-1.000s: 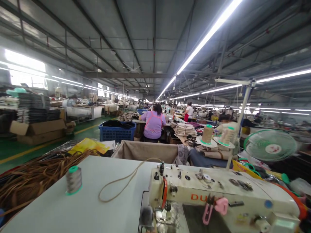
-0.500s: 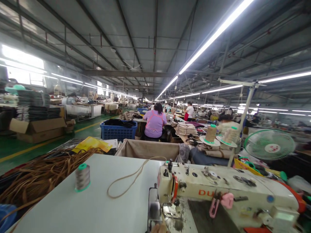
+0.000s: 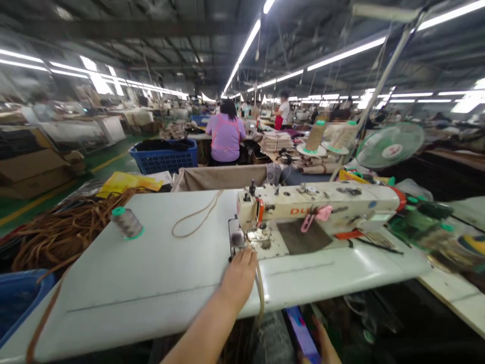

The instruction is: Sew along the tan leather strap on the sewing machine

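My left hand (image 3: 241,270) is at the sewing machine's (image 3: 318,202) needle area, its fingers closed on a thin beige strap (image 3: 260,290). One end of the strap hangs over the table's front edge. A loop of beige strap (image 3: 195,227) lies on the white table beyond the hand. Below the table edge, my right hand (image 3: 324,341) is partly in view, closed around a phone (image 3: 303,336) with a lit screen. Pink-handled snips (image 3: 308,221) rest against the machine's arm, below the orange lettering.
A grey thread cone (image 3: 128,225) stands on the white table (image 3: 159,263). Brown straps (image 3: 71,235) are heaped at the left, near a blue basket (image 3: 22,303). A fan (image 3: 390,145) and thread cones are behind the machine. A person in purple (image 3: 226,136) sits ahead.
The view has tilted down, bringing the table's front edge, my left forearm and my right hand with the phone into sight. Earlier only fingertips showed by the needle area.
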A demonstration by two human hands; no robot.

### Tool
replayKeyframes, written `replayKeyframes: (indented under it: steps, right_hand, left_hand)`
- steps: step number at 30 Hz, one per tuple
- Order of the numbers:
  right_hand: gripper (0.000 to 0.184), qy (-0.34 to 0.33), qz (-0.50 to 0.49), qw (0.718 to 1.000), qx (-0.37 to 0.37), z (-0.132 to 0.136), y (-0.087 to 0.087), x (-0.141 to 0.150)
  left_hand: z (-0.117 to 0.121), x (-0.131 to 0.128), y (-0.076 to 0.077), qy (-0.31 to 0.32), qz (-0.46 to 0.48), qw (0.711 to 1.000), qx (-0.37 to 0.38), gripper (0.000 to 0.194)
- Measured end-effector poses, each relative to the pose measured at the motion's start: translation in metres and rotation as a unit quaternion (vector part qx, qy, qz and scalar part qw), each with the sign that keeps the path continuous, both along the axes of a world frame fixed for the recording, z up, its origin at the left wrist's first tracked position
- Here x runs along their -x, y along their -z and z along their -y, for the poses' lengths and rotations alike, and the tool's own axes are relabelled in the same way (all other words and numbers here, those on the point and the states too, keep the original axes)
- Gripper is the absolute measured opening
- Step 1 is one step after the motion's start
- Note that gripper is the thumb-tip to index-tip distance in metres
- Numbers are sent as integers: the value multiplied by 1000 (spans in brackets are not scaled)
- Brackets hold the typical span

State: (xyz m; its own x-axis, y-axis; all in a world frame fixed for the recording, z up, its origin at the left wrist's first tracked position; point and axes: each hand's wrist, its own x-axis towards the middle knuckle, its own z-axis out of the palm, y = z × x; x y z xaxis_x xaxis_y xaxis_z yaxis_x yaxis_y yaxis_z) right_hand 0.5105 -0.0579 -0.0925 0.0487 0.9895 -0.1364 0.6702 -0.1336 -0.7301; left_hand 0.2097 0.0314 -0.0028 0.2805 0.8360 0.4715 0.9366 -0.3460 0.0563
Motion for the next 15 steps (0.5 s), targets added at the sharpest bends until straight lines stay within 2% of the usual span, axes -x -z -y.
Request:
replayKeyframes:
  steps: [2,5,9,13,15]
  right_hand:
    - [93,-16,29,999,-14,20,9,4]
    - [90,-43,79,994,-62,24,9,12]
    - [93,-77,94,989,-81,20,-4,23]
    - [98,-120,73,988,-70,28,-22,32]
    - [96,-121,57,989,-56,30,-30,34]
  left_hand:
    - [1,1,-7,4,2,1000,30,43]
    - [2,3,-9,13,3,999,40,40]
    - [4,5,-11,18,-2,999,40,40]
    - [6,8,-12,25,-3,999,43,39]
    - [5,9,-12,27,4,999,46,38]
